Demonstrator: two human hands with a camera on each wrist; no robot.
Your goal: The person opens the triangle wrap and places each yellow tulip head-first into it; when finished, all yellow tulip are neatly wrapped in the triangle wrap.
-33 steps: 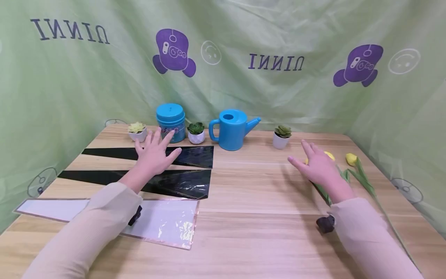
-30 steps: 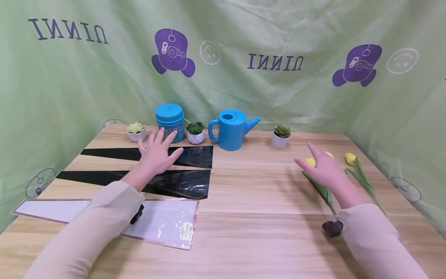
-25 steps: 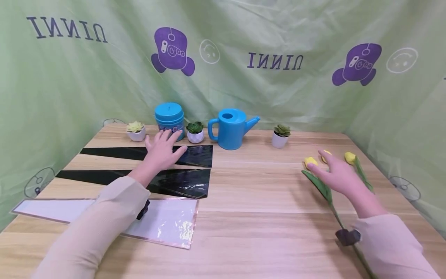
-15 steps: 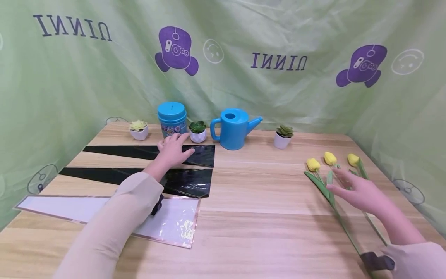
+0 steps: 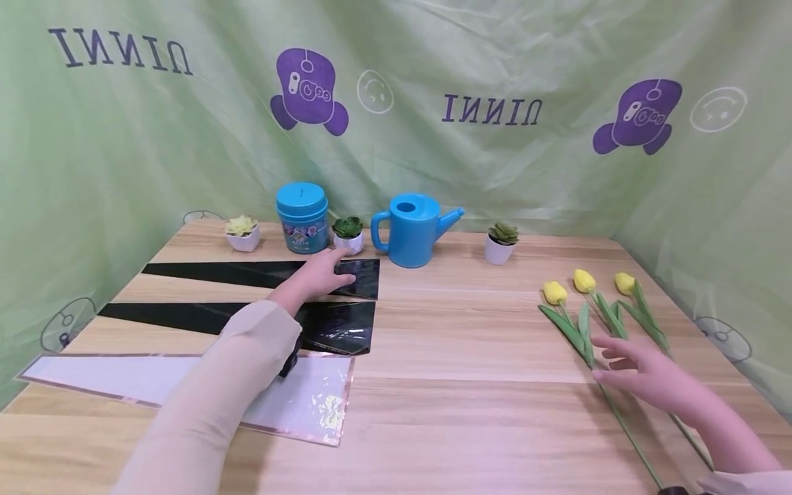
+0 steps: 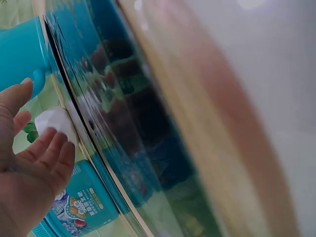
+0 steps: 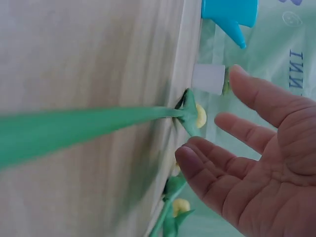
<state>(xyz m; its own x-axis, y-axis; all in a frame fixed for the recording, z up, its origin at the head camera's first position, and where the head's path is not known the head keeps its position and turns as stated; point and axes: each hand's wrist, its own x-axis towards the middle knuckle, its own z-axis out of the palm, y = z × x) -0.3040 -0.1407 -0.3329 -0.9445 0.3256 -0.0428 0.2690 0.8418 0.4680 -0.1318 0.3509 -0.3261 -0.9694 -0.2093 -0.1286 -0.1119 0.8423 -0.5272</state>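
In the head view my left hand [image 5: 318, 275] hovers over the far black tapered sheet [image 5: 247, 273], fingers loosely extended and holding nothing. A second black sheet [image 5: 337, 328] and a white tapered sheet [image 5: 303, 402] lie nearer on the table. My right hand [image 5: 646, 371] is above the stems of several yellow tulips, its fingers relaxed with nothing between them. The left tulip [image 5: 555, 293], the middle tulip [image 5: 584, 280] and the right tulip [image 5: 625, 283] lie with heads pointing away. In the right wrist view a green stem [image 7: 98, 126] passes beside the right hand [image 7: 261, 163].
Along the back stand a pale succulent [image 5: 242, 234], a blue lidded tub [image 5: 303, 216], a green succulent in a white pot [image 5: 348, 235], a blue watering can [image 5: 411, 230] and another potted succulent [image 5: 500, 243]. A green printed curtain [image 5: 408, 158] hangs behind the table.
My right hand has moved right and nearer, uncovering the tulip heads. My left hand has shifted right, away from the front of the tub, with its fingers less spread.
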